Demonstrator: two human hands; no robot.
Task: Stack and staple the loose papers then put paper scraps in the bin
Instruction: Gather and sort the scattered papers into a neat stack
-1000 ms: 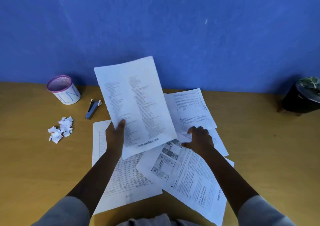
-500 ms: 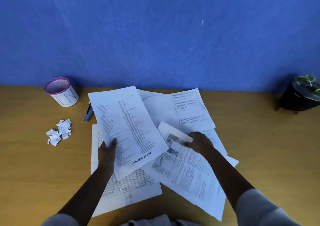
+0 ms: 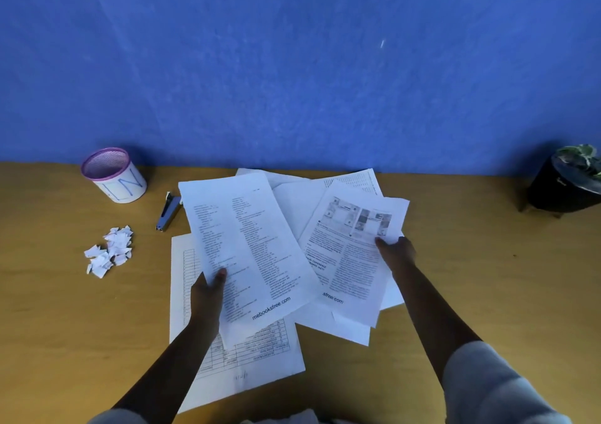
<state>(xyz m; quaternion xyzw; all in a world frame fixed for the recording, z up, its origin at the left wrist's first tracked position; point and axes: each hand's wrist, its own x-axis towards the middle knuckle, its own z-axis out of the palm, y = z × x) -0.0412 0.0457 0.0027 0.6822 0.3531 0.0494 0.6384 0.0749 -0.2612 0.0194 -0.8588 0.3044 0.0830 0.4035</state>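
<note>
My left hand [image 3: 208, 293] grips a printed list sheet [image 3: 247, 244] by its lower left edge, held over the desk. My right hand [image 3: 395, 251] pinches a sheet with pictures and text [image 3: 348, 254] at its right edge, lifted beside the first. A table-form sheet [image 3: 257, 362] lies flat under my left arm. More loose sheets [image 3: 292, 205] lie behind and beneath. A blue stapler [image 3: 168, 211] rests left of the papers. A heap of white paper scraps [image 3: 109, 251] lies further left. The bin, a white cup with a purple rim [image 3: 113, 176], stands at the back left.
The wooden desk [image 3: 487, 277] meets a blue wall at the back. A black pot with a plant [image 3: 566, 183] stands at the far right edge.
My left hand lowered the list sheet toward the desk. My right hand took hold of the pictured sheet and lifted it up and to the right.
</note>
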